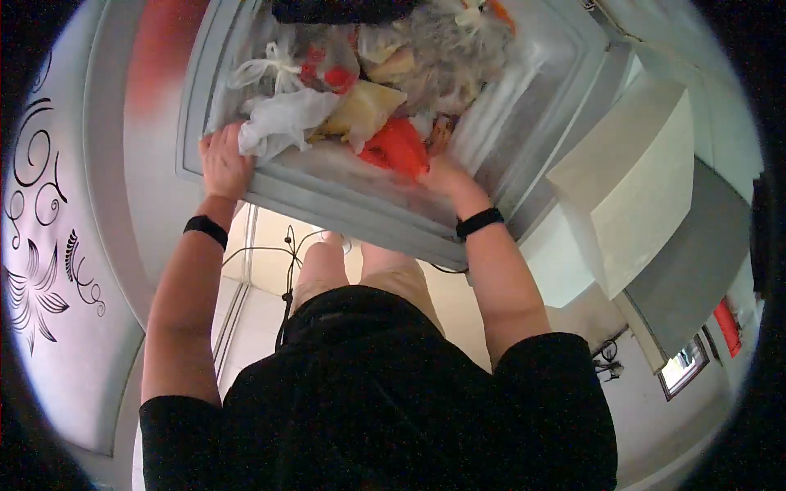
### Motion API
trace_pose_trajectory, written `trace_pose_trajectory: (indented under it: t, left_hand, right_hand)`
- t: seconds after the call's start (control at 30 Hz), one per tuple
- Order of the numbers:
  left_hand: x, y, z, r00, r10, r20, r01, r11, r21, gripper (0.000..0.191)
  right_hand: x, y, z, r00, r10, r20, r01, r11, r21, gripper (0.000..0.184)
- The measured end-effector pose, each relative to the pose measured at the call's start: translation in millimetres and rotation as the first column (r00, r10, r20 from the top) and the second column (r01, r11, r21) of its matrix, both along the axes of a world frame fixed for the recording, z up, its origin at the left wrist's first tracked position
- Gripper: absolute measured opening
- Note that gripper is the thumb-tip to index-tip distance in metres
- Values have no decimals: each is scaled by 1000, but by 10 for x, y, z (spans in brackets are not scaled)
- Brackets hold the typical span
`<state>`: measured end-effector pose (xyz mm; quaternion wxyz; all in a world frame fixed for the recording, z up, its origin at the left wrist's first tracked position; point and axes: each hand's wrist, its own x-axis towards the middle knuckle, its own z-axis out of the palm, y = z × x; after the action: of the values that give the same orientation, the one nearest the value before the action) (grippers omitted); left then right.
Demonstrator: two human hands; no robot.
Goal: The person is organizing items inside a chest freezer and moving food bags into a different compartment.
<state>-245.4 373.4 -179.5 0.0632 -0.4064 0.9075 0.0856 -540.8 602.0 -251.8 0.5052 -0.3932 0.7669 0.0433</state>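
Note:
In front of me is an open chest freezer (344, 199), seen from above, with several plastic bags inside. My left hand (226, 161) lies over the rim at the front left corner. Its inner side touches a crumpled white plastic bag (285, 119); whether it grips the bag or only the rim, I cannot tell. My right hand (443, 175) reaches inside near the front wall, with its blurred fingers on a red plastic bag (399, 147). A yellowish package (365, 107) sits between the white and red bags.
A knotted clear bag (276, 69) and a heap of cloudy bags (442, 55) fill the freezer's back. Frost coats its right wall (513, 101). Black cables (293, 255) hang below, by my legs. Pale panels (642, 184) stand at right, and a white surface with black floral patterns (43, 215) at left.

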Motion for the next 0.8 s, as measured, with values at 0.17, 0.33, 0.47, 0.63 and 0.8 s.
trace_pose_trajectory:
  t: [0.17,0.33,0.47,0.63,0.8]
  left_hand:
    - [-43,0,25,1000,-1,-29,1,1000,9,40]
    - [5,-29,2,999,-20,26,21,1000,-19,37]
    - [4,-13,-11,999,-25,-30,24,999,-31,35]
    - [20,-44,-77,996,-80,-40,78,995,-62,33]
    - [-59,-6,65,999,-27,-23,27,1000,-9,37]
  right_hand:
    - [7,-16,433,996,72,45,-73,997,19,22]
    - [-164,267,876,994,101,-32,-105,985,-138,24]
    - [-144,201,889,996,-60,-59,45,971,-235,24]
    - [150,-482,333,973,-49,227,62,997,-49,40]
    - [-367,-954,58,822,-365,436,546,724,-423,53]
